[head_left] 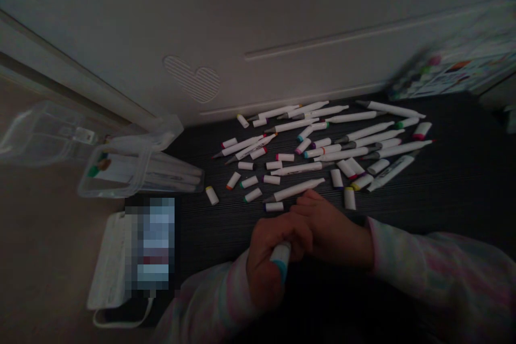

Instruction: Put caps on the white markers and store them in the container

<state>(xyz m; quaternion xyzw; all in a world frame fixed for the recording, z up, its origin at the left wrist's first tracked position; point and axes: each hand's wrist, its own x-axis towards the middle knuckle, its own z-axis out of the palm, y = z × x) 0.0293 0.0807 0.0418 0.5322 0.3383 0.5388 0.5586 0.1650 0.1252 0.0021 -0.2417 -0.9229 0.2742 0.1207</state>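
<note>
My left hand (268, 258) is closed in a fist round a white marker with a teal end (280, 259). My right hand (326, 228) is pressed against the left one, its fingers curled over the marker's far end, which is hidden. Both hands rest low over a dark mat (463, 172). Just beyond my knuckles lies a white marker (294, 190) and a loose cap (274, 206). Several more white markers and caps (342, 137) are scattered further back.
A clear plastic case (137, 172) holding markers lies open at the left, its lid (44, 131) beside it. A white face mask (107, 263) lies at the lower left. A white cabinet front (258, 37) runs along the back, with a printed sheet (455, 72) at the right.
</note>
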